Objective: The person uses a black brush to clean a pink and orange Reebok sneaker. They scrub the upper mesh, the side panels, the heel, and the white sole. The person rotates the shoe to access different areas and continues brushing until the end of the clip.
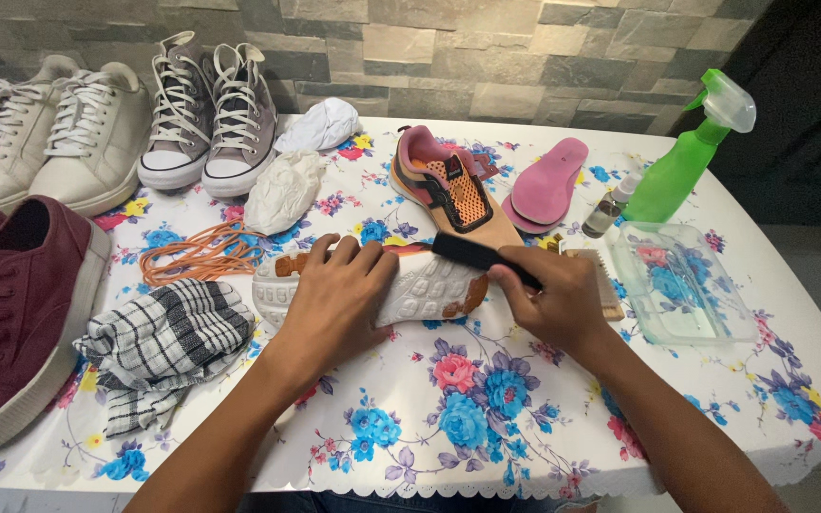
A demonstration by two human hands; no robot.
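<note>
Head view: we log one white-soled running shoe with orange patches (429, 285), lying sole-up on the floral-print desk (486, 418), long axis running left to right. We take this shoe as landmark. The left hand (334, 299) lies flat over its middle, fingers (353, 258) spread and pressing it down. The right hand (553, 299) sits at its right end, fingers clenched round a black-handled brush (477, 256) angled across the sole; this hand is nearer the toe.

Behind the shoe: its orange mesh mate (448, 185), upright. Right of it: pink insoles (548, 185), a small clear bottle with pale label (610, 209), a green spray bottle (686, 161), a clear plastic tray (686, 285). Left of it: orange laces (197, 252), a checked cloth (163, 347), a maroon canvas shoe (11, 304).
</note>
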